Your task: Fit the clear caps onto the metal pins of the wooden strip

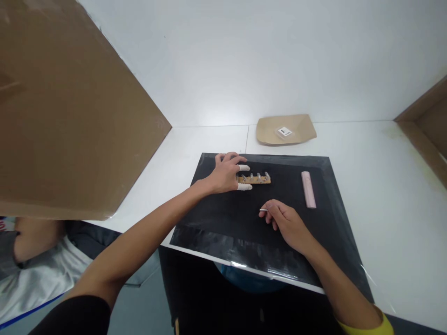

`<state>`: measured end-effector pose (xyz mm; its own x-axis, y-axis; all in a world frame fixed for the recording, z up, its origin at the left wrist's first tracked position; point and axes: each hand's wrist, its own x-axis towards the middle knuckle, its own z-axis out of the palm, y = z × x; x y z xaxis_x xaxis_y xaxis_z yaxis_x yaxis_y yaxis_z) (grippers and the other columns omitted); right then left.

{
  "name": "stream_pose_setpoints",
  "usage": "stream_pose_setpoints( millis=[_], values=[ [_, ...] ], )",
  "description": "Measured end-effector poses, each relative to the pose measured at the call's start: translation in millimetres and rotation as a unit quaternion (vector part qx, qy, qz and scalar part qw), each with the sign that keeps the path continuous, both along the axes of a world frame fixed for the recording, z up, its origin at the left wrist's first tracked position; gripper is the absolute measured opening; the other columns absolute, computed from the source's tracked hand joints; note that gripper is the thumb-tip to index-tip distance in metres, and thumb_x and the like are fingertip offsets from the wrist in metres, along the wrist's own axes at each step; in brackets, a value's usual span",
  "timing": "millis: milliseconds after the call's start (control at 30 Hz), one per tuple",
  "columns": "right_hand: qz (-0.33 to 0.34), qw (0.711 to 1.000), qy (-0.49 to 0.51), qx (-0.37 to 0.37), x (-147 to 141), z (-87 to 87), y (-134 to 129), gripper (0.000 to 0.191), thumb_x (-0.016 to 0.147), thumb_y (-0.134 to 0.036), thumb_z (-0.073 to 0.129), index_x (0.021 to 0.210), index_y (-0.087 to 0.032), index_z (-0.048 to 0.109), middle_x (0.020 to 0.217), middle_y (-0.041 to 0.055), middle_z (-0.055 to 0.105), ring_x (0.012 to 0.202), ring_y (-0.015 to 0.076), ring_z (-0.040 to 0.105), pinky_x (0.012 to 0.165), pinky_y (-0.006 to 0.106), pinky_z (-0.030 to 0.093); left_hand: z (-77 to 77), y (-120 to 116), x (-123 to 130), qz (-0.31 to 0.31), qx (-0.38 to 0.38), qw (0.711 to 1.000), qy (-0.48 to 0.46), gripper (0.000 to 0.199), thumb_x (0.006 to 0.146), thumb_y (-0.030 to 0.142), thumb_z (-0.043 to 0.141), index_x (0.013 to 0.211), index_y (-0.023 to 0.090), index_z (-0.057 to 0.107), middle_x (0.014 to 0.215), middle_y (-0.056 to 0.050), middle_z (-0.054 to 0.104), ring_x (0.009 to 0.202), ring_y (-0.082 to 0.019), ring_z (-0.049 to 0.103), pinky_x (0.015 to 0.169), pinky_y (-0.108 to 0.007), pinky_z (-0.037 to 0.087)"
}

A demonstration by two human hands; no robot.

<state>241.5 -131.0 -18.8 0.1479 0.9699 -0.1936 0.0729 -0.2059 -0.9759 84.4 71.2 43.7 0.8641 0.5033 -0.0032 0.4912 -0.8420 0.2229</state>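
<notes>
My left hand has white covers on its thumb and one finger. These two digits are spread on either side of the left end of a narrow wooden strip; whether they touch it is unclear. Several small clear pieces stand in a row along the strip, some of them tilted. Nearer to me, my right hand is closed in a pinch around a thin whitish stick, its short end poking out to the left. The rest of the stick is hidden by the fingers.
A black mat lies under both hands on the white table. To the right rests a pale pink bar. Behind the mat, a brown paper tray holds a labelled clear box. Brown panels flank the workspace; part of another person shows at lower left.
</notes>
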Motion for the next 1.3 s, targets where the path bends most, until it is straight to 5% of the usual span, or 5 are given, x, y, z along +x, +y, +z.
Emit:
stream_pose_setpoints(
  millis=[267, 400, 633, 967, 1300],
  values=[
    [0.004, 1.0, 0.001, 0.001, 0, 1.3, 2, 0.068, 0.093, -0.084, 0.045, 0.082, -0.02, 0.066, 0.081, 0.0063, 0.068, 0.06, 0.014, 0.052, 0.053, 0.028, 0.043, 3.8, 2, 11, -0.015, -0.006, 1.0, 0.016, 0.047, 0.082, 0.054, 0.081, 0.121, 0.027, 0.074, 0.15, -0.008, 0.062, 0.144, -0.039, 0.041, 0.115, -0.06, 0.018],
    [-0.001, 1.0, 0.001, -0.001, 0, 0.5, 2, 0.067, 0.093, -0.083, 0.045, 0.084, -0.02, 0.067, 0.079, 0.0056, 0.067, 0.058, 0.0137, 0.052, 0.053, 0.028, 0.043, 8.7, 2, 6, -0.016, -0.008, 1.0, 0.02, 0.07, 0.079, 0.059, 0.082, 0.139, 0.027, 0.064, 0.157, -0.012, 0.054, 0.146, -0.041, 0.039, 0.117, -0.062, 0.019],
    [-0.011, 1.0, 0.001, 0.002, 0, 1.7, 0, 0.064, 0.095, -0.08, 0.048, 0.088, -0.02, 0.069, 0.08, 0.0056, 0.067, 0.059, 0.014, 0.053, 0.052, 0.027, 0.043, 11.0, -14, -51, 0.085, -0.099, 0.991, -0.018, 0.111, 0.081, 0.069, 0.075, 0.168, 0.03, 0.017, 0.171, -0.017, 0.03, 0.157, -0.044, 0.022, 0.125, -0.066, 0.014],
    [-0.102, 0.994, 0.0, 0.036, 4, 1.1, 0, 0.054, 0.101, -0.07, 0.047, 0.108, -0.02, 0.067, 0.07, -0.0005, 0.059, 0.052, 0.0127, 0.05, 0.053, 0.029, 0.042, -26.1, -73, -85, 0.161, -0.203, 0.952, -0.16, 0.106, 0.105, 0.059, 0.047, 0.156, 0.028, -0.041, 0.166, -0.016, 0.045, 0.165, -0.032, 0.016, 0.127, -0.063, 0.001],
    [-0.198, 0.979, 0.037, 0.023, 9, -3.8, 8, 0.063, 0.1, -0.072, 0.047, 0.13, -0.018, 0.055, 0.082, 0.0061, 0.065, 0.07, 0.0193, 0.061, 0.043, 0.025, 0.046, -33.4, -78, -66, 0.139, -0.212, 0.962, -0.105, 0.084, 0.104, 0.069, 0.033, 0.168, 0.022, 0.007, 0.175, -0.02, 0.022, 0.167, -0.032, 0.01, 0.13, -0.061, -0.005]
  ],
)
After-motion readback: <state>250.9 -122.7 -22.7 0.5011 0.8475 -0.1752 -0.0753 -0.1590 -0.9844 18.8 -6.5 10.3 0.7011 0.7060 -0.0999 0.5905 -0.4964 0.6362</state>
